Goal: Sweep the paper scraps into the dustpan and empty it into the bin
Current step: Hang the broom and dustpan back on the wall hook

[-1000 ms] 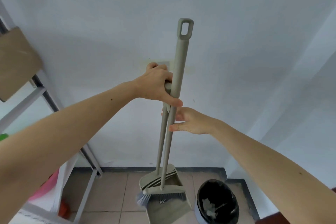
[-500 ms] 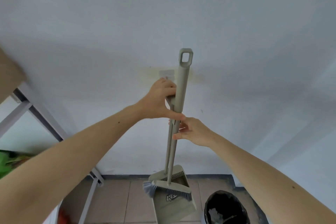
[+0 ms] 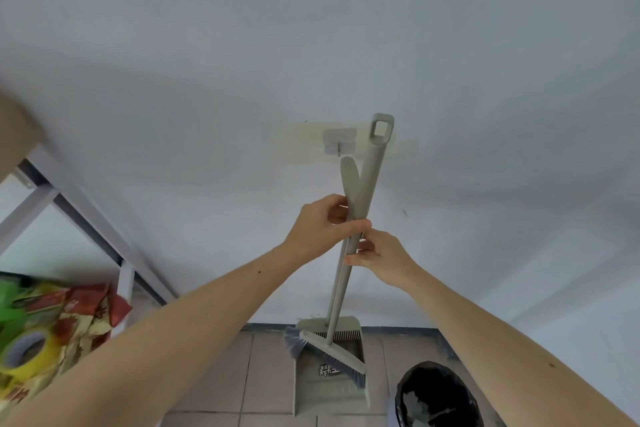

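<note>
**Broom and dustpan held up against the wall**

Plain white wall [image 3: 207, 80] with a small hook [image 3: 339, 141] stuck on it. The left hand [image 3: 320, 229] is wrapped around the dustpan handle [image 3: 348, 184], and the right hand [image 3: 382, 255] just under it pinches the broom handle [image 3: 375, 163], the two poles crossing right there. Down below, the broom head [image 3: 329, 354] sits across the dustpan [image 3: 329, 392] over the tiled floor [image 3: 225, 374]. Black-lined bin [image 3: 436, 395] is just to the right, with a few scraps inside. Metal shelf [image 3: 86, 211] off left.
</note>
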Tool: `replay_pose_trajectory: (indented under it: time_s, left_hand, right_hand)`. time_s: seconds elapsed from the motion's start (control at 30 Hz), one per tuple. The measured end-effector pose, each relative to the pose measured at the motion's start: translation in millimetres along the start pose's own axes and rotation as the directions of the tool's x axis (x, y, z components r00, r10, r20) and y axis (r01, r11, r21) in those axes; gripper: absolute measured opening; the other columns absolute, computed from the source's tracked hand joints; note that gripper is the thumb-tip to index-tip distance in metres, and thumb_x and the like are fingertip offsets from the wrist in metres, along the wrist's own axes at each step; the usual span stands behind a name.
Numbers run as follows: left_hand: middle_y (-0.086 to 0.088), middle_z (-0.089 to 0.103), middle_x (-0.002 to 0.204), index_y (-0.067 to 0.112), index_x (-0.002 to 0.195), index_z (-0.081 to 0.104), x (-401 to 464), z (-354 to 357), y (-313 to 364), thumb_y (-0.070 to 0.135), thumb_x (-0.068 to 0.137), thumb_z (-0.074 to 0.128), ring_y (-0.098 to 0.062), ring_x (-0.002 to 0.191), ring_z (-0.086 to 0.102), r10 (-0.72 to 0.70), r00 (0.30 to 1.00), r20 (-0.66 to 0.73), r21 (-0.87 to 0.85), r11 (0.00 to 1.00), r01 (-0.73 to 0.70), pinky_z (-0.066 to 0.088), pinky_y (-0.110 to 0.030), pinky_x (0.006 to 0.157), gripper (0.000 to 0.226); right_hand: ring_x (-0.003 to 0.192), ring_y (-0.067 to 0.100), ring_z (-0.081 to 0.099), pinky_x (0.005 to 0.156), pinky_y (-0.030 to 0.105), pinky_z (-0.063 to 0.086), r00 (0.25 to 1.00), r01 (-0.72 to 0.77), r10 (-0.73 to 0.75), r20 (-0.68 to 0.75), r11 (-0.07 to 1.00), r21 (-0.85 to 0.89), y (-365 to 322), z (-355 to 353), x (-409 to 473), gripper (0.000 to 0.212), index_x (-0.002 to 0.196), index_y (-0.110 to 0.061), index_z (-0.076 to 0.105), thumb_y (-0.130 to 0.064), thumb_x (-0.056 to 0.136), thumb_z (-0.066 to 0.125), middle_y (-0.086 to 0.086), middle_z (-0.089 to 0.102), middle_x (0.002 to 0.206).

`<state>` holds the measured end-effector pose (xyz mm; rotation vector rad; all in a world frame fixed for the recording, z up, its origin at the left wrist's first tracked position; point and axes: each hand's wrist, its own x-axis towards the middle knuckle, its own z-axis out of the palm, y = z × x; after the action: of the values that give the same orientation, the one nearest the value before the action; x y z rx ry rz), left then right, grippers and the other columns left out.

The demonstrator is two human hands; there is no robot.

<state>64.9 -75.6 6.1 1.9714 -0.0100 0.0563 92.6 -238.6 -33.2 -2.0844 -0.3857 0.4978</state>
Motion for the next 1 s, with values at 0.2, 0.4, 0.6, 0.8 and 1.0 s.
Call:
replay_pose_trajectory:
  time_s: [0.2,0.4,0.6,0.8,1.0]
  left_hand:
    - [0.007,0.076,0.096,0.015,0.111,0.069,8,-7,-2,0.034,0.077,0.082,-0.004,0.087,0.072,0.012,0.999,-0.032,-0.015,1.000,-0.012,0.058,-0.027,0.086,0.041]
    - [0.009,0.076,0.093,0.017,0.110,0.069,7,-8,-7,0.046,0.068,0.082,-0.005,0.087,0.073,0.034,0.999,-0.031,-0.020,0.999,-0.035,0.058,-0.035,0.087,0.053]
    - [0.011,0.077,0.088,0.022,0.102,0.071,10,-11,-5,0.058,0.059,0.079,-0.005,0.084,0.073,0.049,0.997,-0.055,-0.015,0.999,-0.049,0.059,-0.039,0.085,0.057]
    - [0.011,0.077,0.087,0.025,0.101,0.070,15,-18,-10,0.061,0.061,0.077,-0.006,0.085,0.074,0.010,0.999,-0.048,-0.012,1.000,-0.011,0.058,-0.041,0.086,0.054]
    - [0.010,0.076,0.092,0.026,0.106,0.066,14,-16,-17,0.063,0.061,0.075,-0.008,0.088,0.073,-0.014,1.000,-0.018,0.025,1.000,0.014,0.057,-0.041,0.087,0.059]
  right_hand:
    - [0.102,0.020,0.066,0.094,0.037,0.055,1.000,0.006,-0.006,-0.008,1.000,-0.003,-5,2,12,0.029,0.093,-0.035,0.059,-0.016,0.081,0.079,-0.006,0.066,0.098]
    - [0.089,0.010,0.065,0.082,0.021,0.053,0.999,0.027,-0.027,-0.029,1.000,0.002,-4,6,8,0.028,0.097,-0.030,0.058,-0.017,0.082,0.078,-0.014,0.063,0.088]
    - [0.099,0.018,0.067,0.092,0.031,0.054,0.999,0.034,-0.034,-0.009,0.999,0.007,-7,2,9,0.029,0.096,-0.033,0.058,-0.017,0.081,0.078,-0.011,0.065,0.092]
    - [0.100,0.012,0.064,0.090,0.027,0.053,0.999,0.034,-0.034,0.033,0.999,-0.001,-14,2,19,0.026,0.098,-0.028,0.061,-0.016,0.082,0.077,-0.010,0.064,0.102]
    - [0.096,0.005,0.063,0.092,0.026,0.053,1.000,0.001,-0.001,0.030,1.000,0.021,-8,6,23,0.032,0.108,-0.025,0.061,-0.014,0.083,0.077,-0.012,0.064,0.103]
